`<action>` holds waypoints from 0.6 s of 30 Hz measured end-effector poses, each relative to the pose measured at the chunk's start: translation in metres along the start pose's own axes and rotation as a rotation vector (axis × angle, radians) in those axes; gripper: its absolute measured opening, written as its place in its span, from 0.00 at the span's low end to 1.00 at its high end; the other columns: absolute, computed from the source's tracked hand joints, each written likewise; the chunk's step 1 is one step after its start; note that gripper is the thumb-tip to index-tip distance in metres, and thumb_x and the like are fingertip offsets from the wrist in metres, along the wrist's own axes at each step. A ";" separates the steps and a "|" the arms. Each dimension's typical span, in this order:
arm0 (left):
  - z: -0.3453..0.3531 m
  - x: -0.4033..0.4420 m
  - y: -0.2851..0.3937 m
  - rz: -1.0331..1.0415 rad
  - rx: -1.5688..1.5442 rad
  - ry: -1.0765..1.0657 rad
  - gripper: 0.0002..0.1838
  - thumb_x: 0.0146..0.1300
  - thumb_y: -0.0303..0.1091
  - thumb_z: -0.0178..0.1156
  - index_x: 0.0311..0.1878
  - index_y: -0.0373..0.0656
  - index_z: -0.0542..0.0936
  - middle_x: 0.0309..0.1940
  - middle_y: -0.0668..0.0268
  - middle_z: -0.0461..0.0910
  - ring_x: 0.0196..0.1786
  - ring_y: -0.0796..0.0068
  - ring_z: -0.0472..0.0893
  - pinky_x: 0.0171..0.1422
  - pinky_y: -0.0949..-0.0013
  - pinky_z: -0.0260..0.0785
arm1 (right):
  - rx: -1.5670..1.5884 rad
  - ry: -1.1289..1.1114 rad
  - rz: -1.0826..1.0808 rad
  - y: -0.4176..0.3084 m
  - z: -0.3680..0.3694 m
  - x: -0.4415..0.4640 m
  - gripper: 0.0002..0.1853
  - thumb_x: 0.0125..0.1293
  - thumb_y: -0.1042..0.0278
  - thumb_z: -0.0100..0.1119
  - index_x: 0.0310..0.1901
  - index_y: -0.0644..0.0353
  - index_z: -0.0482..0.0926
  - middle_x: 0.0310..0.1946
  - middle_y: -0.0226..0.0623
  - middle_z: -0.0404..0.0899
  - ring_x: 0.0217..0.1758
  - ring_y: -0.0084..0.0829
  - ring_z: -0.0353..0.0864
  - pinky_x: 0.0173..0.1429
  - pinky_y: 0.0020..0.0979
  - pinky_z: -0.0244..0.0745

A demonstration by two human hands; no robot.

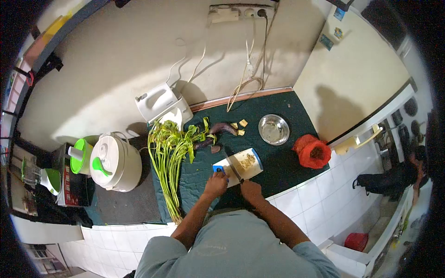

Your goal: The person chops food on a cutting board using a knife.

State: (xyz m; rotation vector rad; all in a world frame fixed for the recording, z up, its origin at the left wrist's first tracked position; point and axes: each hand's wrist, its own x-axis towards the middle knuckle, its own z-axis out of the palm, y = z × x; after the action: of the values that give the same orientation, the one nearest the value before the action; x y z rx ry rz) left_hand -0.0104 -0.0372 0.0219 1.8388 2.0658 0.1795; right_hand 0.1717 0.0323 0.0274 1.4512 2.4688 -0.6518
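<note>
A white cutting board (254, 171) with blue ends lies on the dark green cloth in front of me. My left hand (216, 184) is closed on its blue left end, near the corner. In my right hand (251, 191) is the handle of a knife (235, 168), its blade slanting away over the board. Small chopped pale bits (248, 161) lie on the board, right of the blade. Beyond the board are a dark purple eggplant (223, 128) and a few pale cut chunks (243, 123). A bunch of long-stemmed leafy greens (169, 167) lies to the left.
A shiny metal bowl (273, 129) and a red mesh bag (313, 152) stand on the right. Behind the greens is a white hand mixer (160, 104). A white rice cooker (116, 161) and a green-lidded container (81, 156) are further left. Cables (241, 88) hang down the wall.
</note>
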 end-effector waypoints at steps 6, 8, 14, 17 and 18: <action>-0.002 -0.011 0.001 0.072 -0.289 0.221 0.13 0.63 0.37 0.56 0.49 0.48 0.82 0.43 0.58 0.82 0.47 0.52 0.81 0.48 0.53 0.75 | -0.046 0.054 0.003 0.025 -0.022 -0.005 0.18 0.69 0.53 0.52 0.42 0.64 0.77 0.36 0.49 0.84 0.39 0.49 0.86 0.44 0.51 0.79; -0.008 -0.009 0.001 -0.160 -0.476 0.217 0.12 0.64 0.39 0.58 0.46 0.45 0.81 0.38 0.53 0.83 0.40 0.49 0.83 0.43 0.52 0.76 | -0.027 0.063 0.039 0.028 -0.026 -0.007 0.19 0.69 0.52 0.52 0.43 0.64 0.77 0.35 0.50 0.84 0.39 0.49 0.85 0.44 0.51 0.79; -0.016 -0.004 -0.020 -0.327 -0.369 0.164 0.14 0.62 0.44 0.62 0.40 0.41 0.80 0.39 0.49 0.83 0.42 0.47 0.83 0.45 0.49 0.75 | 0.014 0.120 0.013 0.036 -0.016 -0.020 0.19 0.69 0.51 0.54 0.43 0.62 0.74 0.32 0.51 0.83 0.38 0.51 0.85 0.42 0.51 0.79; -0.002 0.001 -0.023 -0.429 -0.339 0.105 0.17 0.61 0.45 0.63 0.39 0.38 0.78 0.38 0.47 0.83 0.44 0.45 0.83 0.47 0.49 0.76 | 0.034 0.059 -0.015 0.038 -0.020 -0.036 0.18 0.68 0.51 0.55 0.43 0.61 0.74 0.32 0.51 0.82 0.38 0.51 0.84 0.42 0.52 0.78; 0.002 0.002 -0.020 -0.431 -0.341 0.101 0.17 0.61 0.45 0.63 0.39 0.38 0.78 0.38 0.47 0.83 0.44 0.45 0.83 0.47 0.49 0.76 | 0.079 0.052 -0.052 0.038 -0.021 -0.041 0.18 0.68 0.51 0.56 0.42 0.60 0.74 0.32 0.50 0.82 0.37 0.51 0.84 0.43 0.52 0.78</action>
State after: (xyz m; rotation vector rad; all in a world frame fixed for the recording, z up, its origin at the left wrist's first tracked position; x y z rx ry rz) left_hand -0.0290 -0.0384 0.0133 1.1819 2.2752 0.4810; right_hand 0.2262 0.0263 0.0520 1.4541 2.5548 -0.7391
